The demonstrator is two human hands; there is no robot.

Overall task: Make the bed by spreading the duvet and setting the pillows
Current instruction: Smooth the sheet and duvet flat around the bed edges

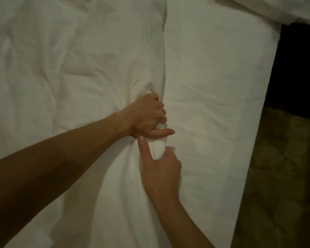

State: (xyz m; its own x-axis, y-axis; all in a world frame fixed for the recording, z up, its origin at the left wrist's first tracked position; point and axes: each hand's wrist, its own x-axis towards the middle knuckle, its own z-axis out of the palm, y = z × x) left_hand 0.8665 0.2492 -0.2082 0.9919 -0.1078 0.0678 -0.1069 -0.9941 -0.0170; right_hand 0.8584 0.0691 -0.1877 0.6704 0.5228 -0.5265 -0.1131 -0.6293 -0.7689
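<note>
- Head view: left hand (147, 116) fist-clamped on the duvet (70, 77) edge; right hand (161, 167) pinching the same bunched edge just below.
- Duvet rumpled, covering only the left part; bare sheet (213, 86) exposed.
- Pillow (258, 9), apparently, top right, unplaced. Spreading barely begun.

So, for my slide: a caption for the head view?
Both hands, left and right, grip the duvet edge beside the bare sheet.
</note>
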